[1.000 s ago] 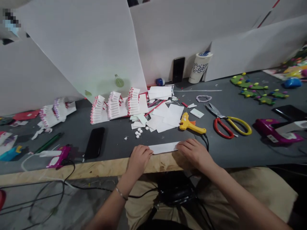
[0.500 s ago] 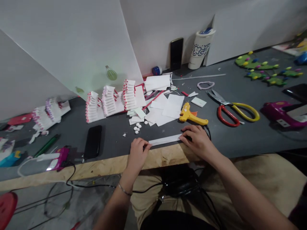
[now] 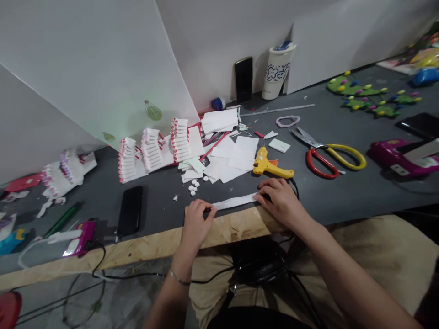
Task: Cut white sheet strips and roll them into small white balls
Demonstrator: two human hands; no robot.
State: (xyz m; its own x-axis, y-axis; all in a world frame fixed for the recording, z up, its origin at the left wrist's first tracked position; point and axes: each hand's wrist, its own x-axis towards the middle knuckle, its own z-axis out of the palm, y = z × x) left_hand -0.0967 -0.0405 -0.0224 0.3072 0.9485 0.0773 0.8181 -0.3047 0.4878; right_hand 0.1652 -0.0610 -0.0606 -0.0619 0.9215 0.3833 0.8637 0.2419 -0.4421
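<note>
A narrow white strip [image 3: 235, 202], paper or cloth, lies stretched along the front edge of the dark worktop. My left hand [image 3: 199, 219] pinches its left end between thumb and fingers. At the other end, my right hand [image 3: 276, 196] grips the strip, fingers bent over it. Just beyond my right hand rests a yellow hot glue gun [image 3: 270, 168]. Small white round pieces [image 3: 194, 187] sit past my left hand, and white paper pieces [image 3: 233, 160] are spread behind the strip.
Scissors [image 3: 320, 153] with red and yellow handles lie to the right. A cup [image 3: 277, 71] and a phone [image 3: 243, 80] stand at the wall. Another phone [image 3: 130, 210] lies left, near a purple power strip [image 3: 84, 237]. White cards with red-tipped rolls [image 3: 180, 139] stand at the back.
The strip was flat and straight; now its middle is slightly bowed. Both hands keep their hold on its ends. The view has shifted a little.
</note>
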